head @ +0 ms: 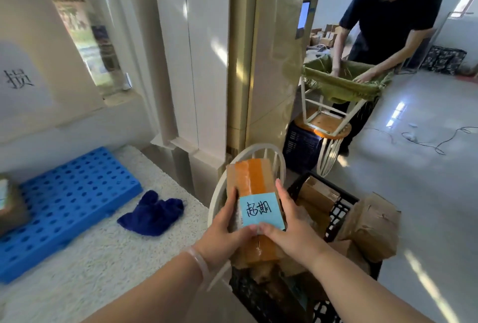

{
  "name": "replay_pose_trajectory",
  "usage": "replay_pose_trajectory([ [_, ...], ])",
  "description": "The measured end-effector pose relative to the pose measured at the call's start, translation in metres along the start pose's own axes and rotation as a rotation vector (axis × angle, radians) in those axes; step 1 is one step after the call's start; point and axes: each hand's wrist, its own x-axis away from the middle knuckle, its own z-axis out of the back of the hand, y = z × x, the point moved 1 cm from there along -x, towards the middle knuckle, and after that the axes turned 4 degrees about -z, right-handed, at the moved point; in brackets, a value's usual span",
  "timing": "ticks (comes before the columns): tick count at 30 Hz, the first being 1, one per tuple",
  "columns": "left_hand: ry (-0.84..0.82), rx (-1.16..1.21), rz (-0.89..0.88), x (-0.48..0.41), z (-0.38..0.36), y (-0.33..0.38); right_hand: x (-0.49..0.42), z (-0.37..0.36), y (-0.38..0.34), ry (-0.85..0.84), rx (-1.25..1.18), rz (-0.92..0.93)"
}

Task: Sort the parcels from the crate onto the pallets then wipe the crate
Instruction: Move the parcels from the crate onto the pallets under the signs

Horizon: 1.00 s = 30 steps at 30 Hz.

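Both hands, left hand (223,229) and right hand (289,229), gripped a taped parcel (254,183) above the crate (338,208), fingers curled round its sides. Its blue label (261,210) faced up. Best read that label, then carry the parcel level to the matching blue pallet (64,206).

Both forearms are bare along all the length that shows. The left hand (222,232) and the right hand (289,234) are bare as well. A thin bangle (199,260) circles the left wrist: pale, see-through, smooth, plain and rounded like a ring of clear plastic.
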Motion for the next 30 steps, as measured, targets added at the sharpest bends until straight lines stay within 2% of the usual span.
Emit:
replay_pose_trajectory([
  [5, 0.124, -0.134, -0.059, 0.023, 0.068, -0.017, -0.037, -0.061, -0.041, -0.116, 0.074, 0.107],
  [16, 0.401, -0.174, 0.042, 0.096, 0.247, -0.056, -0.107, -0.238, -0.146, -0.343, 0.133, 0.254],
  [19, 0.481, -0.190, 0.059, 0.125, 0.286, -0.076, -0.109, -0.289, -0.166, -0.426, 0.085, 0.304],
  [25, 0.654, -0.141, 0.123, 0.179, 0.327, -0.094, -0.108, -0.355, -0.203, -0.586, 0.088, 0.400],
  [30, 0.816, -0.055, 0.212, 0.225, 0.332, -0.098, -0.100, -0.396, -0.229, -0.788, 0.145, 0.480],
])
